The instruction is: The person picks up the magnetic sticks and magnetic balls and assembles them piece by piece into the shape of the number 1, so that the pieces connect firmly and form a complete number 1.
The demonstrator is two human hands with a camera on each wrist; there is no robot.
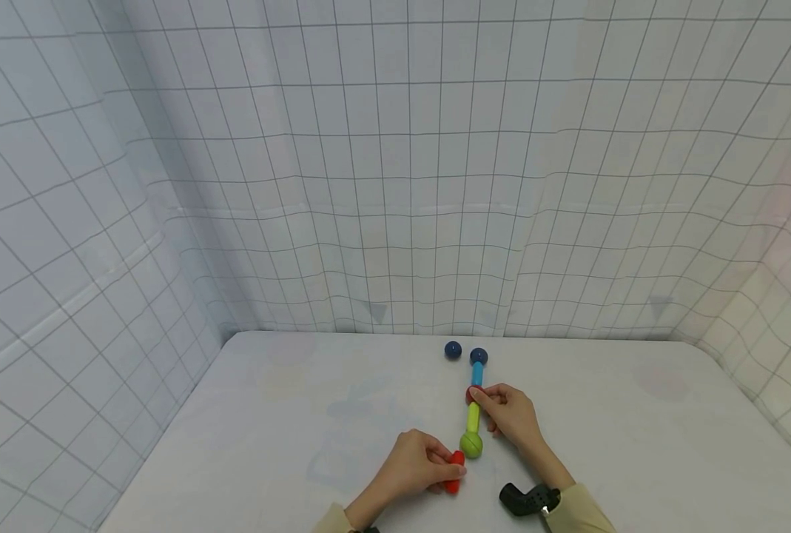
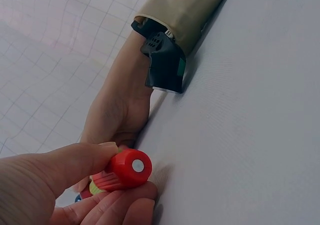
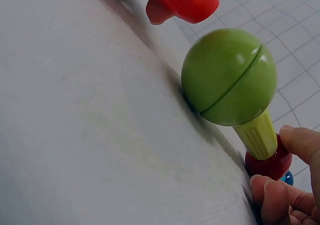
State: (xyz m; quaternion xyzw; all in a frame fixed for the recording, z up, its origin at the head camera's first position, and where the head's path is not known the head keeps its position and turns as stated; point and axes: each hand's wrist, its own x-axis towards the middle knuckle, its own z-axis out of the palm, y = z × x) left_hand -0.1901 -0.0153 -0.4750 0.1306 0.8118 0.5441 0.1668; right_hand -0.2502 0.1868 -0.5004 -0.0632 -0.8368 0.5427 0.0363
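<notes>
Beige sleeves (image 1: pixel 579 509) come in at the bottom edge of the head view, both cut off by it. Left hand (image 1: pixel 416 465) pinches a red rod (image 2: pixel 125 170) between thumb and fingers, just beside the near end of a chain on the white table (image 1: pixel 268 429). Rod: glossy bright red, ribbed along the side, smooth collar at the end, pale round disc in the end face. Long axis points away from the person, far end tipped slightly right, toward the green ball (image 3: pixel 230 77); small gap between them in the right wrist view. Disc end faces the left wrist camera.

Chain, near to far: green ball with a seam line, yellow-green ribbed rod (image 1: pixel 473 419), dark red ball (image 3: pixel 265 166), light blue rod (image 1: pixel 477 374), dark blue ball (image 1: pixel 479 357). It runs away from the person, roughly straight. Right hand (image 1: pixel 511 418) grips the dark red ball, thumb and fingers closed on it. Loose dark blue ball (image 1: pixel 453 350) sits left of the far end, apart.

Middle of the red rod hidden by the left thumb in the head view; dark red ball partly covered; can't tell whether the red rod touches the table.
</notes>
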